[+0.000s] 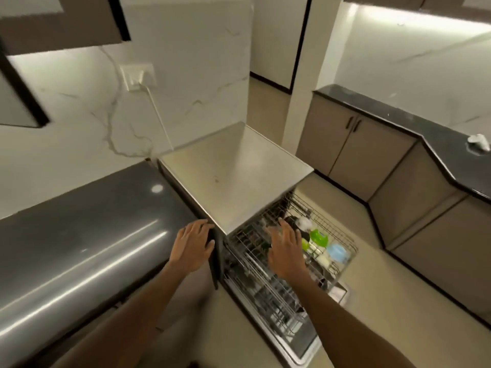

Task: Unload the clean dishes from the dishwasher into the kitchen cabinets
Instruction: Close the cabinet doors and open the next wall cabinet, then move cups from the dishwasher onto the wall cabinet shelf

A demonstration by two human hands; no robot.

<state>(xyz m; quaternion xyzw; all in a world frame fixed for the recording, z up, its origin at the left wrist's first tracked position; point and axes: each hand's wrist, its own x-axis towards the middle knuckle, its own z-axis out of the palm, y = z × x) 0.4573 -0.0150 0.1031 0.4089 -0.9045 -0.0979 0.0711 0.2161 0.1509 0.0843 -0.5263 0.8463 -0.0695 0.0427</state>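
The dishwasher [233, 171] stands open below me, its wire rack [342, 235] pulled out and its door [300, 349] folded down. In the rack sit a green bowl [318, 236], a light blue bowl [337, 252], a dark dish [292, 220] and pale pieces. My left hand [192, 244] rests flat on the corner of the dark counter, fingers spread, holding nothing. My right hand [285, 251] hovers over the rack with fingers apart, just left of the green bowl, empty.
A glossy dark counter [87, 243] runs to the left. Beige base cabinets [353, 150] with a black countertop [425, 131] line the right wall, with a white crumpled item [479, 142] on it. Upper cabinets [61, 22] hang at top left. Tan floor lies between.
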